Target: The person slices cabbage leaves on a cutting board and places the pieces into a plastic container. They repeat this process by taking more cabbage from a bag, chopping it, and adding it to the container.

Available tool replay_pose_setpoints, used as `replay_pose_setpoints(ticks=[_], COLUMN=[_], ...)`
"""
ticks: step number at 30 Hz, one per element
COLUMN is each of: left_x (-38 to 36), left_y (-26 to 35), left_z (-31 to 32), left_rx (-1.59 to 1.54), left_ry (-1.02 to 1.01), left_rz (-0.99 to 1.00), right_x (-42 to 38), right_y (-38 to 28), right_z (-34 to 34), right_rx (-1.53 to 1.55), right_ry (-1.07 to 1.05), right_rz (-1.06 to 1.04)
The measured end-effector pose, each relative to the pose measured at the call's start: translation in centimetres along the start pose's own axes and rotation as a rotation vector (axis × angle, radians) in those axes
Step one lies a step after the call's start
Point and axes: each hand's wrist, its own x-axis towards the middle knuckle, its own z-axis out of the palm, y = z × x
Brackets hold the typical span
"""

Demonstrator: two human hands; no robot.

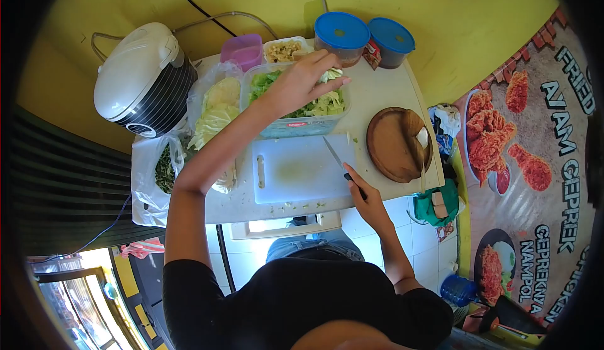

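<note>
My left hand [308, 84] is over the clear plastic tub [302, 125], its fingers curled round some pale chopped cabbage [331, 74]. Chopped green leaves [264, 83] lie in the tub under the hand and forearm. My right hand [367, 198] grips the dark handle of a knife [335, 154], whose blade points up and left over the right part of the white cutting board [302, 174]. No food pieces lie on the middle of the board. Left of the tub, a cabbage [217, 120] sits in and beside a plastic bag, partly behind my left arm.
A rice cooker [141, 76] stands at the far left, above a bag of dark green leaves [165, 171]. Two blue-lidded containers [341, 30], a purple container [242, 51] and a small food tub [283, 50] line the back. A wooden mortar [391, 144] stands on the right.
</note>
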Motion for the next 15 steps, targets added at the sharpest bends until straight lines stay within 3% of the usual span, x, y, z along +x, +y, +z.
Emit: replay_pose_setpoints(ticks=[5, 11, 15], left_x=[-0.9, -0.6, -0.5], left_y=[-1.3, -2.7, -2.3], left_z=[0.4, -1.1, -2.3], left_rx=[-0.095, -0.374, -0.263], left_ry=[-0.354, -0.315, -0.352], left_rz=[-0.145, -0.301, -0.224], right_x=[0.7, 1.1, 1.2], right_y=[0.0, -0.1, -0.6], right_z=[0.0, 0.0, -0.1], right_rx=[-0.005, 0.003, 0.000], right_ry=[-0.031, -0.038, -0.046], right_rz=[0.023, 0.049, 0.074])
